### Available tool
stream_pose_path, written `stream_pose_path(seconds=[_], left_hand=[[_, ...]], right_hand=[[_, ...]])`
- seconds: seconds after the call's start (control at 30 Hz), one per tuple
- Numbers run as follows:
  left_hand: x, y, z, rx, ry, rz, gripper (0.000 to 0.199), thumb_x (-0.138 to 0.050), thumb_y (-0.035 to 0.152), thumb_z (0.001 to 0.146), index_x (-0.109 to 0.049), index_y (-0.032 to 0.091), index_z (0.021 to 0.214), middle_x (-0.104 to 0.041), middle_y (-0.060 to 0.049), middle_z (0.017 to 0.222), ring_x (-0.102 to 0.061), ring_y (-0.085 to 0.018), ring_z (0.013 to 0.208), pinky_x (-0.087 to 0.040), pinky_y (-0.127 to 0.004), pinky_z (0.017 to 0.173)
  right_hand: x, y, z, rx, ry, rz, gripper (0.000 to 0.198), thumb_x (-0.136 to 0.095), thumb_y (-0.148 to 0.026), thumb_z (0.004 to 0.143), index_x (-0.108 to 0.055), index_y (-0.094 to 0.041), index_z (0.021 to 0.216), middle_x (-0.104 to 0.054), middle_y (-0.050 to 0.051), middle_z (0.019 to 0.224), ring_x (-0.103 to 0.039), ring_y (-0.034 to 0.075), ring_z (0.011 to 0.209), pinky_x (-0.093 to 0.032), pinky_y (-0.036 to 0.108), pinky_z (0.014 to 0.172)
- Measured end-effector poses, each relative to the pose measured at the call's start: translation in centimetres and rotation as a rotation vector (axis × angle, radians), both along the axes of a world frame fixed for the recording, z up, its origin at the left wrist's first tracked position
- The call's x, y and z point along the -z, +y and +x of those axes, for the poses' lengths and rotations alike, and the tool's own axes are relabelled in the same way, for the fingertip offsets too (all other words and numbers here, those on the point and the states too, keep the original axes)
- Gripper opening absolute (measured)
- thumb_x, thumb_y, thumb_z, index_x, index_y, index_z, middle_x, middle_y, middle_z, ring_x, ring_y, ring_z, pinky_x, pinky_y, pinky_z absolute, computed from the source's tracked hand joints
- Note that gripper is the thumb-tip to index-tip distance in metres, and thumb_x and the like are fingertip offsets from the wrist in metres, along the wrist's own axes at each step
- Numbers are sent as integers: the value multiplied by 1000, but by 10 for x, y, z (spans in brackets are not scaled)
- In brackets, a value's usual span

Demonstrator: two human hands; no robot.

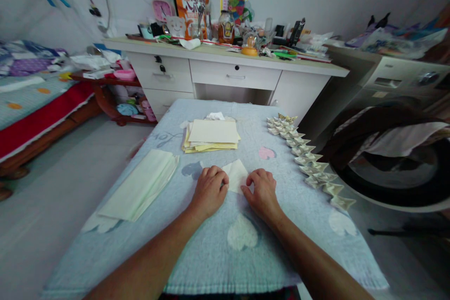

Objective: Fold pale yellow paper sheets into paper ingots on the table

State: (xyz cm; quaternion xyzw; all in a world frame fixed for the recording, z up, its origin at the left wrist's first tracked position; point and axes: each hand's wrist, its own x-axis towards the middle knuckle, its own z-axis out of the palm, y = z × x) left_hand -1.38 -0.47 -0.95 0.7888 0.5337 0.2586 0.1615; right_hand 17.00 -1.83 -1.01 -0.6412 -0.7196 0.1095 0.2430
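Note:
A small cream piece of folded paper point(236, 173) lies on the cloth-covered table between my two hands, its top coming to a blunt point. My left hand point(212, 188) has its fingers curled, with thumb and forefinger pinching the paper's left edge. On the opposite edge, my right hand point(262, 192) closes thumb and forefinger on the paper. Just beyond them sits a stack of cream and yellow paper sheets point(213, 131). To the left is a pile of long pale-green paper point(140, 185). A row of folded paper boats point(309, 161) runs along the right side.
The blue-grey tablecloth point(211, 262) has heart prints. Behind it stands a white desk point(235, 68) crowded with jars, an orange snack bag point(191, 2) and small items. A washing machine point(386, 79) with clothes in its open door is at the right, a bed point(38, 117) at the left.

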Motion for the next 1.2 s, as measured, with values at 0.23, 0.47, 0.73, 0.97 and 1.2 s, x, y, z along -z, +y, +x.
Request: stream_pose_path(seconds=[0.23, 0.47, 0.73, 0.97, 1.2], left_hand=[[-2, 3, -3, 36, -65, -45, 21, -55, 13, 79, -70, 26, 87, -57, -3, 94, -49, -22, 96, -39, -38, 88], [0, 3, -4, 32, -69, -24, 23, -57, 15, 79, -74, 30, 85, -55, -3, 100, -46, -22, 100, -38, -39, 92], [2, 1, -2, -61, -15, 11, 11, -60, 18, 77, -67, 23, 82, -54, -4, 102, -46, -23, 99, -38, -39, 89], [-1, 0, 1, -69, 18, -14, 8, -65, 25, 76, -63, 22, 84, -54, -3, 101, -45, -24, 98, -38, -39, 86], [-1, 0, 2, -83, 20, -18, 10, -67, 25, 75, -62, 22, 82, -54, -3, 101, -45, -24, 99, -38, -40, 87]], right_hand=[[0, -3, 1, -88, 5, 44, 23, -64, -19, 78, -66, -28, 98, -52, 6, 108, -42, 25, 101, -32, 41, 87], [0, -4, 0, -157, -48, 79, 25, -60, -17, 81, -71, -30, 100, -54, 6, 106, -42, 25, 102, -31, 42, 89], [-3, -5, -3, -163, -76, 61, 20, -60, -27, 84, -68, -27, 102, -54, 7, 106, -43, 25, 100, -32, 41, 88], [-7, 0, -8, -135, -150, 7, 25, -61, -41, 83, -61, -25, 102, -54, 7, 103, -43, 26, 98, -29, 44, 89], [-11, -1, -12, -104, -213, -3, 34, -60, -44, 81, -56, -20, 104, -54, 11, 103, -45, 28, 97, -29, 46, 92]])
